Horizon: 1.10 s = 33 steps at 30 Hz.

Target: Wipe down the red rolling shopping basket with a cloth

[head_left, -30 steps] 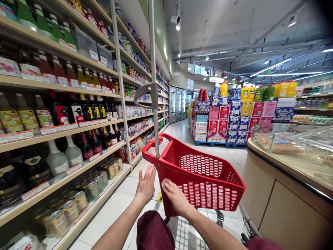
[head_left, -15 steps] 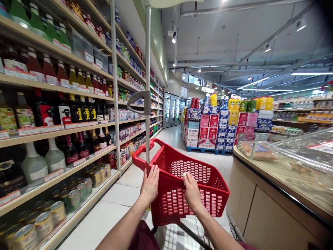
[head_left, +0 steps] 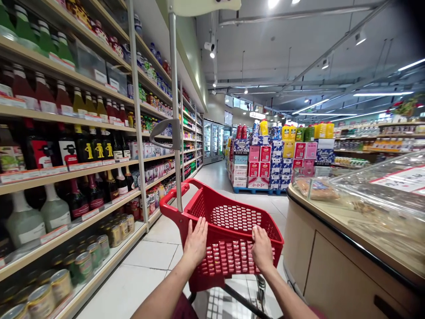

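A red plastic shopping cart [head_left: 232, 241] with a perforated basket stands side-on in front of me; its handle end points left. My left hand [head_left: 196, 243] rests on the near rim toward the handle end, fingers stretched out flat against the red plastic. Farther right along that rim, my right hand [head_left: 261, 248] is curled over the edge, its fingers closed around it. A metal pole [head_left: 175, 102] with a grey loop grip [head_left: 166, 134] rises from the handle end. Nothing shows in the visible part of the basket.
Shelves of bottles and cans [head_left: 76, 170] run along the left. Close on the right is a curved counter [head_left: 318, 252] with clear covers. Ahead, stacked drink cartons [head_left: 262, 164] stand on a blue pallet. Glass-door coolers [head_left: 212, 137] line the back.
My right hand has slid right along the cart's rim, farther from my left hand. The cart has turned slightly, and the whole view has shifted a little left.
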{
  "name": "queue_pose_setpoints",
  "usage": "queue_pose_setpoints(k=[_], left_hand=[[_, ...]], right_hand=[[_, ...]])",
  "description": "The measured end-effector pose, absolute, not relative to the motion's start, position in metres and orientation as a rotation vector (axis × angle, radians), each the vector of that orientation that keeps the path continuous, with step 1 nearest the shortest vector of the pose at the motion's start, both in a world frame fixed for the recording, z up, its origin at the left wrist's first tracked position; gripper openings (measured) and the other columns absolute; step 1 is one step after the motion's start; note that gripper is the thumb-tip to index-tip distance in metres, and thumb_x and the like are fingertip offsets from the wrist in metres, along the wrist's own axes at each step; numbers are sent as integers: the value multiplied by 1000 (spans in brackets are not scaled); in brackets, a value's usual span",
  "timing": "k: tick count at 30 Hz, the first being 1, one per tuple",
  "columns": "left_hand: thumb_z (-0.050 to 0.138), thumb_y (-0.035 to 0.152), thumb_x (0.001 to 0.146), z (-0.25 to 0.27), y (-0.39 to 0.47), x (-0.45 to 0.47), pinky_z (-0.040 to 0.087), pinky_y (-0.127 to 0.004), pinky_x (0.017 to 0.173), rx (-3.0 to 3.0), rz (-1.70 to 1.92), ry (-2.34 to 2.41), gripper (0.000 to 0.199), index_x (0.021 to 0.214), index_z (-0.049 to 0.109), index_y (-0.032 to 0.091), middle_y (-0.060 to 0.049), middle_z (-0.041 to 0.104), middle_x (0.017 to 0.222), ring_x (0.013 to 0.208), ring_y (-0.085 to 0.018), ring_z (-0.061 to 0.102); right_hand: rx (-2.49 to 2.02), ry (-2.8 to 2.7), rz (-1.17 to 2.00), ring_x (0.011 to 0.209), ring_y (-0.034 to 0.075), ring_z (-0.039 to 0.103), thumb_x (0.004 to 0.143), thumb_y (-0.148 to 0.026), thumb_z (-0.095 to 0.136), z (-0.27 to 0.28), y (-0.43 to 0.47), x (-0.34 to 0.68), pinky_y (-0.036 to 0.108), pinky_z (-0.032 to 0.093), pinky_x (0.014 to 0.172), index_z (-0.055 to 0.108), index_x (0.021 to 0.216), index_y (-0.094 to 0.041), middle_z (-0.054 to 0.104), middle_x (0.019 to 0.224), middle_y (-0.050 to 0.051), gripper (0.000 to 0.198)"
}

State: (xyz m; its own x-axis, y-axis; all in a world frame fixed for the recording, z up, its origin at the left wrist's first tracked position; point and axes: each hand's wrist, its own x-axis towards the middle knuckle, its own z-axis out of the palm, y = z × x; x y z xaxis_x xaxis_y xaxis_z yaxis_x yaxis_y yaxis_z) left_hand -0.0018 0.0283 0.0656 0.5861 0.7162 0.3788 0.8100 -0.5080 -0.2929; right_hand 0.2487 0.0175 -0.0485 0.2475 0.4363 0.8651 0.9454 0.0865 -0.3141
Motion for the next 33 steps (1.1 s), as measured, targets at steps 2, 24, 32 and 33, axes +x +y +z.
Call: queue_pose_setpoints(k=[2, 24, 32, 33], left_hand=[[35, 14, 70, 64, 25, 12, 6, -50, 105, -2416, -262, -1197, 63, 132, 26, 8, -12, 23, 141, 131, -22, 12], [37, 17, 70, 38, 10, 54, 6, -50, 105, -2487, -228, -1085, 67, 134, 19, 9, -11, 16, 143, 132, -22, 4], [39, 24, 70, 19, 1, 61, 4, -52, 104, -2588, -212, -946, 70, 135, 18, 9, -12, 15, 143, 132, -23, 5], [39, 25, 70, 20, 1, 62, 4, -51, 104, -2581, -215, -950, 70, 135, 17, 9, -12, 14, 143, 132, -23, 5]], right_hand=[[-1466, -1493, -640, 126, 20, 28, 68, 6, 27, -44, 17, 237, 43, 32, 100, 44, 125, -18, 45, 128, 7, 64], [-1707, -1363, -592, 128, 20, 23, 77, -3, 26, -90, -49, 323, 43, 28, 102, 32, 132, -19, 33, 137, 6, 58], [-1574, -1616, -445, 125, 18, 31, 76, -1, 25, -98, -74, 296, 40, 37, 98, 32, 131, -24, 37, 134, 4, 60], [-1529, -1596, -479, 126, 19, 27, 79, -3, 26, -83, -70, 295, 42, 34, 100, 28, 133, -23, 32, 138, 4, 58]])
